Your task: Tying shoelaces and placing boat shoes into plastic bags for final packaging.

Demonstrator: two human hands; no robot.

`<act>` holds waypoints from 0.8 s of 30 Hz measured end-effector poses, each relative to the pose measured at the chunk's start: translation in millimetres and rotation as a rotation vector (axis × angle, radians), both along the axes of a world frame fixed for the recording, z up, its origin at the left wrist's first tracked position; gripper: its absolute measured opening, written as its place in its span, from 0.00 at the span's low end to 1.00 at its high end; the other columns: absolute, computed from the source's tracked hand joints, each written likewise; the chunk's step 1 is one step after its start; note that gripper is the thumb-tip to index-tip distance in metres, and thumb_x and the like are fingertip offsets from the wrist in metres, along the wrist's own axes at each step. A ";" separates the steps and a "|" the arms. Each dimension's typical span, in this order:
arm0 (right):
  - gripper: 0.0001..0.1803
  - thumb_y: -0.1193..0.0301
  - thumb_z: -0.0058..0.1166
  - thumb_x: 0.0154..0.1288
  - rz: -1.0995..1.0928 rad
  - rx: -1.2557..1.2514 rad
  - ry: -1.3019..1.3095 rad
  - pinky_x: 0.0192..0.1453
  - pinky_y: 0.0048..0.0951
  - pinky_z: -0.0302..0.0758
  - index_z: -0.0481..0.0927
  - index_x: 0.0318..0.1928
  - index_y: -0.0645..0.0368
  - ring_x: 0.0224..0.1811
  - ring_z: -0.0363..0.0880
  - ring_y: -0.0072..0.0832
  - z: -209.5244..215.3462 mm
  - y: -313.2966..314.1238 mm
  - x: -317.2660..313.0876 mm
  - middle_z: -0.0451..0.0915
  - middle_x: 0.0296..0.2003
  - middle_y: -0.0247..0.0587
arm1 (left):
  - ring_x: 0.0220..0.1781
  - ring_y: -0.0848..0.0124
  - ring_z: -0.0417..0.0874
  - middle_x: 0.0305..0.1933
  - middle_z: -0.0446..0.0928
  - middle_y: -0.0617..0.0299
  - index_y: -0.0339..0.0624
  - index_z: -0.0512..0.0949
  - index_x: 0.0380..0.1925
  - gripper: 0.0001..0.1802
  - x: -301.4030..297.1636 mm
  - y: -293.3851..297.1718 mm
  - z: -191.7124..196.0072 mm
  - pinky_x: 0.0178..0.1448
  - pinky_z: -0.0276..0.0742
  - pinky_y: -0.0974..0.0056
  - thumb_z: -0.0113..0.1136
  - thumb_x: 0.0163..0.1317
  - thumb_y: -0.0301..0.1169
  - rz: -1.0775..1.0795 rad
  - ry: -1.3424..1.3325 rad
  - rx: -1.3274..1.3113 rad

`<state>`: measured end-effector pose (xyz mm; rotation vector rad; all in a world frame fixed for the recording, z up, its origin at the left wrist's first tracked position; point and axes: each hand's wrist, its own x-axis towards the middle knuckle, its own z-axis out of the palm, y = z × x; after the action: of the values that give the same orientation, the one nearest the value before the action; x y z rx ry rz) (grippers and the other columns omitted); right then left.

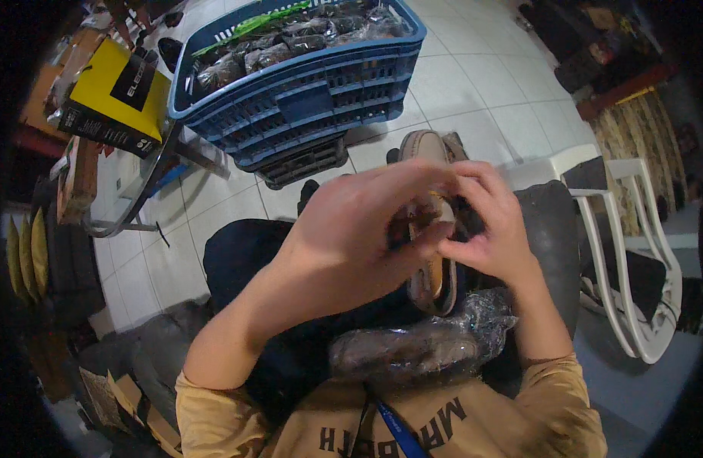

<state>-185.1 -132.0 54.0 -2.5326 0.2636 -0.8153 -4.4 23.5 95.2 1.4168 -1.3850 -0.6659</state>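
White tiles cover the floor (474, 84) here, with a white plastic chair (654, 345) to the person's right. Ahead, a blue crate (298, 103) full of plastic-wrapped bundles (271, 55) sits above a black crate (306, 164); a yellow-and-black box (111, 84) stands to its left. The shoe (423, 146) is over the person's lap, toe pointing away, with the left hand (367, 221) and right hand (489, 221) meeting above its opening. Their fingers curl inward (the left is rather blurred), so I can't tell whether either grip is clamped on it. Nearer the body, a clear plastic-wrapped bundle (412, 349) lies in the lap.
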 end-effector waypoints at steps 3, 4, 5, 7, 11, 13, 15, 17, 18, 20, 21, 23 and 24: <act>0.18 0.67 0.68 0.61 0.081 -0.081 0.134 0.55 0.43 0.80 0.84 0.50 0.61 0.49 0.83 0.50 -12.9 -6.4 2.3 0.83 0.47 0.48 | 0.30 0.77 0.80 0.32 0.80 0.63 0.40 0.81 0.54 0.17 1.8 -18.9 21.9 0.36 0.77 0.66 0.69 0.65 0.26 -0.097 -0.033 -0.108; 0.15 0.67 0.65 0.64 0.040 0.099 0.098 0.54 0.42 0.79 0.85 0.48 0.62 0.48 0.82 0.51 -16.4 -4.7 4.1 0.83 0.45 0.49 | 0.33 0.76 0.81 0.33 0.81 0.63 0.39 0.81 0.53 0.16 5.1 -23.6 27.2 0.39 0.78 0.65 0.68 0.66 0.28 -0.106 -0.274 -0.291; 0.13 0.67 0.63 0.67 -0.002 0.278 0.061 0.53 0.41 0.79 0.85 0.46 0.63 0.46 0.82 0.52 -16.3 -2.6 7.2 0.84 0.42 0.50 | 0.36 0.75 0.82 0.35 0.81 0.62 0.37 0.80 0.52 0.15 8.7 -29.5 29.7 0.42 0.79 0.64 0.66 0.67 0.29 -0.115 -0.513 -0.475; 0.13 0.65 0.59 0.73 -0.015 0.116 -0.050 0.49 0.36 0.78 0.86 0.42 0.65 0.42 0.83 0.44 -6.7 -5.7 15.5 0.84 0.38 0.47 | 0.39 0.73 0.82 0.37 0.81 0.61 0.36 0.80 0.50 0.13 20.3 -46.2 12.3 0.44 0.79 0.63 0.62 0.70 0.32 -0.012 -0.373 -0.663; 0.18 0.66 0.50 0.82 0.004 0.561 0.025 0.50 0.31 0.75 0.86 0.37 0.66 0.41 0.81 0.29 -7.6 -10.8 8.9 0.83 0.35 0.41 | 0.48 0.73 0.78 0.42 0.78 0.61 0.35 0.77 0.47 0.14 26.4 -50.3 -77.6 0.57 0.73 0.66 0.47 0.81 0.34 0.230 0.334 -0.360; 0.19 0.66 0.49 0.82 0.026 0.594 0.036 0.52 0.30 0.74 0.85 0.37 0.67 0.42 0.81 0.29 -5.6 -16.1 6.7 0.83 0.36 0.41 | 0.53 0.65 0.80 0.46 0.81 0.56 0.35 0.80 0.44 0.18 22.4 -50.5 -109.3 0.64 0.71 0.58 0.44 0.79 0.36 0.230 0.336 -0.201; 0.19 0.66 0.49 0.82 0.040 0.618 0.015 0.53 0.30 0.74 0.85 0.38 0.67 0.43 0.80 0.29 -1.7 -16.8 6.7 0.82 0.37 0.41 | 0.62 0.61 0.78 0.50 0.81 0.56 0.35 0.81 0.46 0.12 16.0 -50.6 -124.3 0.73 0.66 0.56 0.49 0.75 0.29 0.016 0.170 -0.238; 0.19 0.65 0.48 0.83 0.050 0.639 -0.008 0.54 0.29 0.73 0.85 0.38 0.67 0.44 0.80 0.28 1.6 -15.8 5.8 0.82 0.38 0.41 | 0.69 0.58 0.75 0.52 0.81 0.56 0.36 0.82 0.49 0.12 12.1 -56.5 -126.0 0.79 0.60 0.55 0.54 0.69 0.22 -0.034 0.193 -0.278; 0.20 0.65 0.47 0.83 0.049 0.655 -0.004 0.54 0.29 0.73 0.85 0.39 0.67 0.45 0.79 0.28 2.6 -14.9 4.4 0.81 0.39 0.41 | 0.71 0.58 0.74 0.53 0.81 0.55 0.37 0.82 0.50 0.13 8.7 -56.7 -125.5 0.80 0.59 0.54 0.55 0.68 0.21 -0.038 0.220 -0.269; 0.20 0.65 0.47 0.83 0.046 0.667 -0.001 0.55 0.29 0.73 0.85 0.39 0.67 0.45 0.79 0.27 7.0 -14.6 4.4 0.81 0.40 0.40 | 0.73 0.58 0.73 0.54 0.81 0.55 0.38 0.82 0.50 0.14 2.0 -57.8 -124.9 0.81 0.58 0.54 0.56 0.67 0.19 -0.047 0.247 -0.263; 0.19 0.65 0.47 0.83 0.054 0.672 0.018 0.55 0.29 0.73 0.85 0.40 0.66 0.45 0.78 0.27 10.7 -13.7 6.0 0.81 0.40 0.39 | 0.74 0.57 0.72 0.55 0.81 0.55 0.39 0.82 0.52 0.15 -1.8 -56.9 -125.2 0.81 0.58 0.53 0.56 0.67 0.19 0.008 0.310 -0.245; 0.18 0.65 0.47 0.83 0.069 0.679 0.040 0.54 0.29 0.73 0.85 0.41 0.65 0.45 0.78 0.26 16.5 -11.0 9.0 0.81 0.40 0.38 | 0.76 0.57 0.70 0.56 0.80 0.55 0.40 0.83 0.53 0.16 -3.2 -54.7 -126.6 0.81 0.58 0.53 0.56 0.67 0.19 0.071 0.372 -0.224; 0.16 0.66 0.47 0.83 0.086 0.767 -0.001 0.54 0.28 0.73 0.84 0.43 0.65 0.45 0.77 0.25 19.7 -9.9 10.3 0.81 0.40 0.37 | 0.75 0.55 0.71 0.57 0.79 0.56 0.40 0.83 0.52 0.18 -2.2 -54.5 -127.0 0.80 0.60 0.52 0.56 0.65 0.16 0.076 0.353 -0.228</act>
<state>-174.8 -141.9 73.6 -1.8081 0.3779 -0.5386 -6.6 -31.0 -31.8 1.1044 -1.0852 -0.6502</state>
